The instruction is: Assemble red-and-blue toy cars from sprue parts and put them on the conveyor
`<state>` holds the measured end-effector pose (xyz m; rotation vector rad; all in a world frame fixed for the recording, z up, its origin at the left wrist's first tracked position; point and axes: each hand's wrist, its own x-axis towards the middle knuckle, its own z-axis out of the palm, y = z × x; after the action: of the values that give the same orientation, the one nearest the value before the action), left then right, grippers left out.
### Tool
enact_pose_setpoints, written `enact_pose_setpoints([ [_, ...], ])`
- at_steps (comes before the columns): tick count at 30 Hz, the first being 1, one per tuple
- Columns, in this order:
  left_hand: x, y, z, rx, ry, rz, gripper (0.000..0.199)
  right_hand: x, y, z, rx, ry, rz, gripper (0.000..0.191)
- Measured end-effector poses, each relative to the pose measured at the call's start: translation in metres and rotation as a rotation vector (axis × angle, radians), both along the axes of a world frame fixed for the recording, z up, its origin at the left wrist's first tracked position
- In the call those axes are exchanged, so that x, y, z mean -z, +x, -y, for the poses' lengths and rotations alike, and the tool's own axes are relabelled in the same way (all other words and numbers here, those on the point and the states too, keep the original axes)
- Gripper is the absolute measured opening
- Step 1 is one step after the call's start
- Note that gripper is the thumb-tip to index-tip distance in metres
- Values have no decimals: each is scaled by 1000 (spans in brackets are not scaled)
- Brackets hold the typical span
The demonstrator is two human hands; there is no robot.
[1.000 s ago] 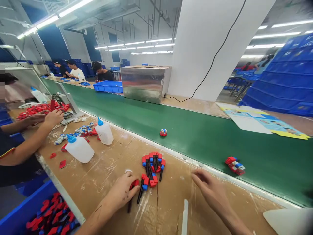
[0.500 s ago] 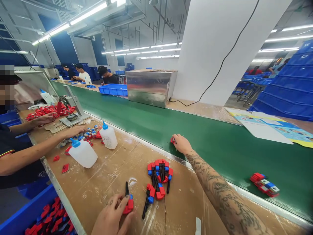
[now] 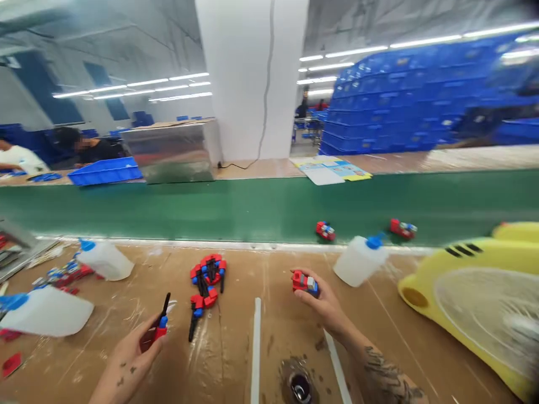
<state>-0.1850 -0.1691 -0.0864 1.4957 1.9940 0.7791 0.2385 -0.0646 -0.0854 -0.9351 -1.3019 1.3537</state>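
Being held in the half-curled left hand (image 3: 132,359) is a red-and-blue piece (image 3: 162,324) with a black stick. A red, white and blue toy (image 3: 305,283) is grasped by the partly closed right hand (image 3: 325,306), between thumb and fingers. Similar pieces (image 3: 208,276) are clustered just right of the left hand. Far beyond the right hand, a coloured sheet (image 3: 332,168) is printed too indistinctly to be read.
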Motion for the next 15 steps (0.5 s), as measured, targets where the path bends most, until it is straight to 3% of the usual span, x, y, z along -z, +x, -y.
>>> enact_pose_setpoints([
  [2,-8,35,2,111,27,217,53,12,13,18,-9,-217,-251,42],
  [5,-28,110,8,416,52,261,40,26,26,31,-19,-308,-411,48],
  [7,-45,157,9,737,96,76,31,30,33,33,-39,-319,-473,54],
  [10,-72,203,2,1191,186,-311,40,31,42,30,-54,-298,-499,57],
  [12,-84,218,-2,1370,209,-526,44,31,45,28,-46,-256,-477,61],
  [15,-89,229,-6,1470,199,-696,40,31,44,27,-55,-201,-452,66],
])
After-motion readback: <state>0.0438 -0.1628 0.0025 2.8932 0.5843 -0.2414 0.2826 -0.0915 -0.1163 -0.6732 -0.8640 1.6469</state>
